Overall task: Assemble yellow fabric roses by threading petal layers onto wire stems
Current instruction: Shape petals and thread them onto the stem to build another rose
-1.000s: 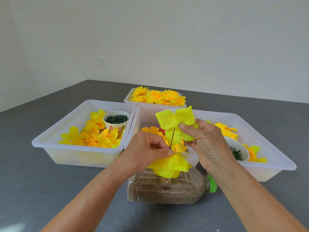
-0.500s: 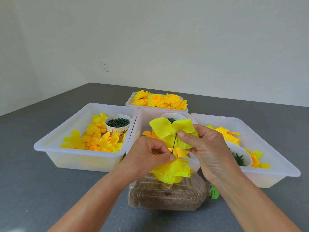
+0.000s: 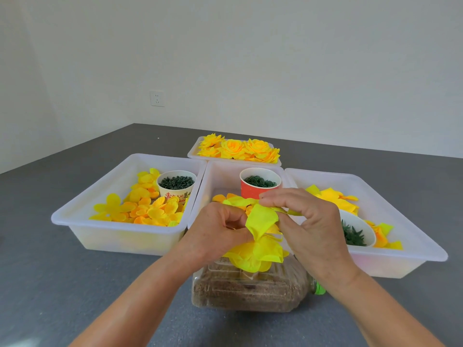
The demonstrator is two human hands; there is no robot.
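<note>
Red Chinese characters, too small to read, marked the cream cup (image 3: 176,187), while near the table's front edge both the left hand (image 3: 215,230) and right hand (image 3: 304,222) pinched a crumpled bright-yellow petal layer (image 3: 261,220) above stacked petals (image 3: 255,254).

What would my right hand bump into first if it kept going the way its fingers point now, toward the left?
Probably the yellow petal layer it is already pinching, then your left hand right behind it. The right hand points leftward; depth is hard to judge from this single view.
</note>
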